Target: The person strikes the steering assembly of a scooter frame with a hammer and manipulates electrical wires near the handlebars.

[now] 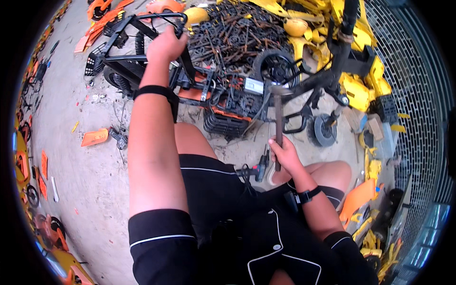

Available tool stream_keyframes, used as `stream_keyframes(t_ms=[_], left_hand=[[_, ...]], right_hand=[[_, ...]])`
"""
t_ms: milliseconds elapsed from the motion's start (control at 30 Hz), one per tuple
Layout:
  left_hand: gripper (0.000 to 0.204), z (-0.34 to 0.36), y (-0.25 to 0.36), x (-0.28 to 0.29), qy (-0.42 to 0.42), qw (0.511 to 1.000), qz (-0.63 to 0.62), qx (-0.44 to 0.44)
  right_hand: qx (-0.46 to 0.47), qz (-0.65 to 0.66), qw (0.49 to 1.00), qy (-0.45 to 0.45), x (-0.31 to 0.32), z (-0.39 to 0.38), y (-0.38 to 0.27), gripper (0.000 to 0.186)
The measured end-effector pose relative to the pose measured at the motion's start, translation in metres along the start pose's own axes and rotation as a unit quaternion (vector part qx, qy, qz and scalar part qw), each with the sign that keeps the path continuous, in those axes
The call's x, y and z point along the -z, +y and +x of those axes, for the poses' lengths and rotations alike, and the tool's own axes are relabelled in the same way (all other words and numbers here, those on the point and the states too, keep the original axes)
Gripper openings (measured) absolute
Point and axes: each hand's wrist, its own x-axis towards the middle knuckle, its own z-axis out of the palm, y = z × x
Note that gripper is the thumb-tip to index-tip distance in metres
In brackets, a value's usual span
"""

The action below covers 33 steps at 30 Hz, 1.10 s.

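Hammer (278, 124) upright in right hand (283, 154); fingers (275, 142) clamped round lower part of the dark handle, metal head up at about the level of the frame's centre. Right hand sits just above the right knee. Wrist carries a black band (308, 195).

Left hand (166, 46) extended forward, fingers closed over a black tube of the dismantled ride-on frame (142, 57). Black strap (152, 90) round the left forearm.

Frame lies on its side on the concrete floor (90, 156), directly ahead of the knees. Orange panels and a black ribbed block (225, 124) are still attached at its middle. Small black wheel (274, 66) sits just behind the hammer head; second, smaller wheel (324, 131) near the right of the handle.

A dark hand tool (259, 168) and a loop of metal rest on the floor between the knees, just left of the right hand.

Behind the frame: heap of dark rusty metal rods (237, 33). To its right, stacked yellow plastic shells (351, 80). Loose orange plastic piece (95, 137) on the floor to the left, well apart from the hands. Wire mesh fence (408, 61) along the right edge.

Person seated, black shorts and black top with white piping.
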Motion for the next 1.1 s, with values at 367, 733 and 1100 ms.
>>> stream_keyframes(t_ms=[367, 733, 1100], left_hand=[[0.075, 0.033, -0.017, -0.012, -0.031, 0.998, -0.013, 0.057], [0.07, 0.055, -0.036, -0.018, -0.133, 0.981, -0.121, 0.075], [0.053, 0.05, -0.025, -0.019, -0.143, 0.97, -0.153, 0.123]], right_hand=[[-0.074, -0.104, 0.991, 0.036, 0.004, -0.007, 0.024, 0.028], [-0.219, 0.092, 0.971, -0.037, 0.004, 0.034, 0.018, 0.024], [-0.326, 0.212, 0.921, -0.011, -0.028, 0.069, 0.047, 0.016]])
